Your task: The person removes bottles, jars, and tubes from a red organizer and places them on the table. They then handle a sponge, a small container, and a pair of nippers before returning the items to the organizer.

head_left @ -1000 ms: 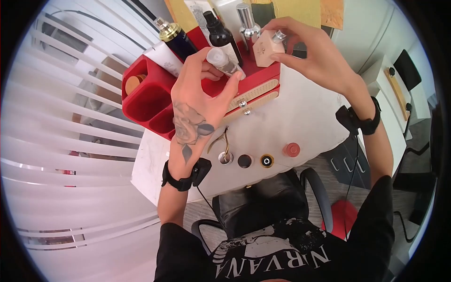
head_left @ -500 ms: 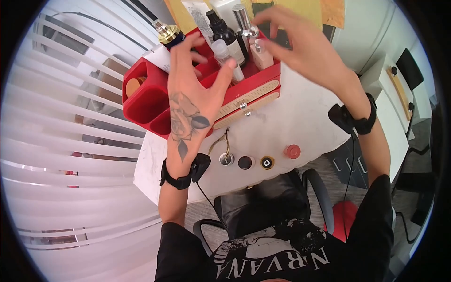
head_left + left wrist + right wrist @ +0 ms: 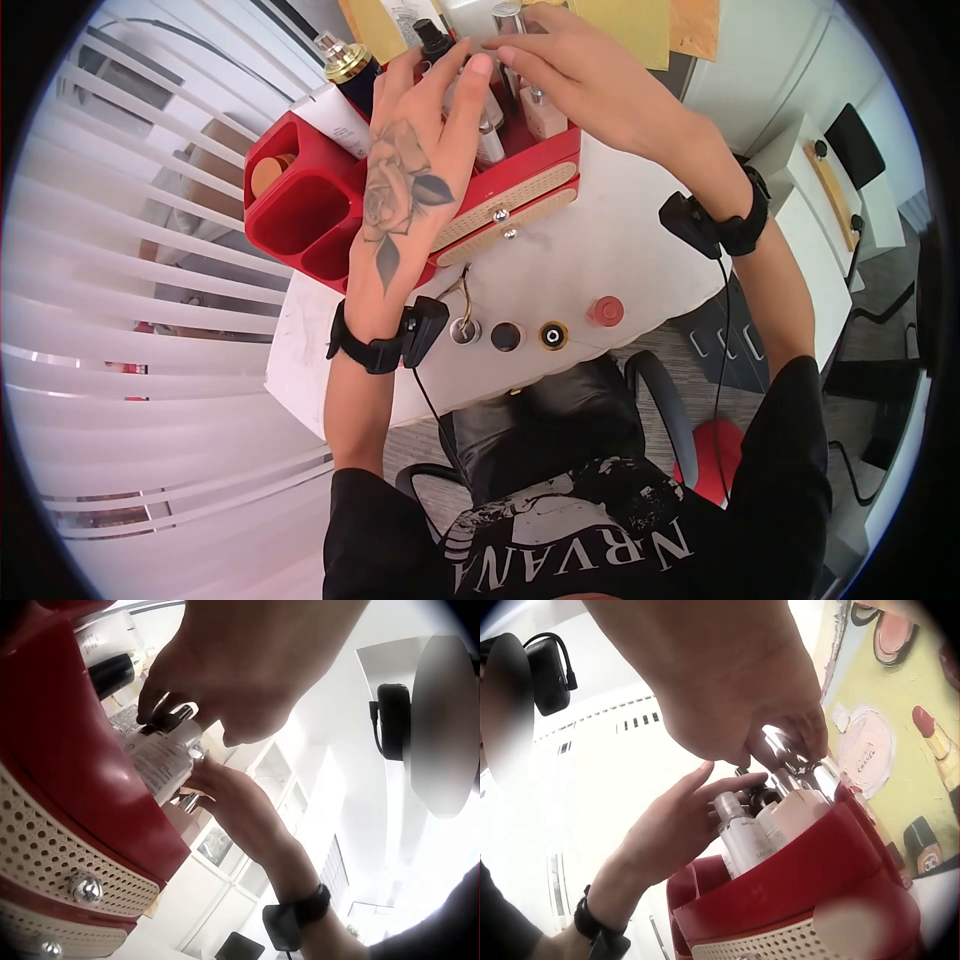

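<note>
A red organizer with woven-front drawers holds several cosmetic bottles. My left hand, with a rose tattoo, reaches over it, fingers extended at a black-capped spray bottle. Pinched in my right hand is a silver-capped bottle, its lower part hidden by other bottles. Between the hands, a clear-capped white bottle stands in the organizer beside a pale pink perfume bottle. In the left wrist view, the left fingers overlap the dark spray bottle behind the white bottle.
Left of the hands stand a white tube and a navy bottle with gold collar. Gold-handled nippers, a black-lidded jar and a red-pink jar lie near the table's front edge. A black chair stands before it.
My right hand has set the pink perfume bottle into the organizer, let go, and moved left to the silver-capped bottle. My left hand has left the clear-capped bottle and moved toward the spray bottle.
</note>
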`<state>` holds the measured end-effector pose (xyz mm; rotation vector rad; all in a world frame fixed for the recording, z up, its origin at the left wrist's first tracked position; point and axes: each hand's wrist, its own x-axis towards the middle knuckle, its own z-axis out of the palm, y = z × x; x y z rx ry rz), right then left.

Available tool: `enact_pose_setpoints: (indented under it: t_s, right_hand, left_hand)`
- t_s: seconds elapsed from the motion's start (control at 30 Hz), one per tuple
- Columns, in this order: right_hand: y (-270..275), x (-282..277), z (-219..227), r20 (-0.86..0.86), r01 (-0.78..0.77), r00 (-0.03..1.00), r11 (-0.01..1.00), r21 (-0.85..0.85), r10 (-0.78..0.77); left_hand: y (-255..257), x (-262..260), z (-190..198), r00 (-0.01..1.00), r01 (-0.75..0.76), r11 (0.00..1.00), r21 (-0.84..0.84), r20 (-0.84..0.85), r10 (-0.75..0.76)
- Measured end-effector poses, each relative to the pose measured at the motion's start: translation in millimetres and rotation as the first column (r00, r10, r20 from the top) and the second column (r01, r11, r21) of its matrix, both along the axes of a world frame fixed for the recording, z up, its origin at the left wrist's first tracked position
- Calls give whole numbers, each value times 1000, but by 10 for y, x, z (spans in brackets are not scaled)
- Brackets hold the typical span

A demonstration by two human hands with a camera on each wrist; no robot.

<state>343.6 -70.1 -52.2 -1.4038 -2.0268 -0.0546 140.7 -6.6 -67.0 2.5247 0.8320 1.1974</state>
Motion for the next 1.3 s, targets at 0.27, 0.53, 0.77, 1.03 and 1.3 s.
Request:
enact_pose_setpoints:
  t_s: [0.27, 0.53, 0.77, 1.03, 1.3]
  right_hand:
    - [7, -47, -101, -126, -114, 985, 992, 58, 121]
    - [-1512, -101, -632, -248, 67, 966, 997, -35, -74]
    - [-1911, -307, -1191, -255, 46, 961, 971, -236, -107]
    - [-1835, -361, -1458, -290, 2, 952, 951, -310, -96]
    - [-2176, -965, -1316, 103, 33, 994, 999, 29, -36]
  left_hand:
    - [-30, 35, -85, 987, -134, 981, 142, -67, 145]
    - [-787, -535, 26, 982, 84, 996, 33, 166, -88]
    - [-1378, -932, -606, 893, 165, 963, -211, -383, -237]
    - [-1332, -932, -700, 841, 98, 979, -176, -512, -176]
    - [-1286, -1076, -1021, 917, 108, 949, -296, -338, -210]
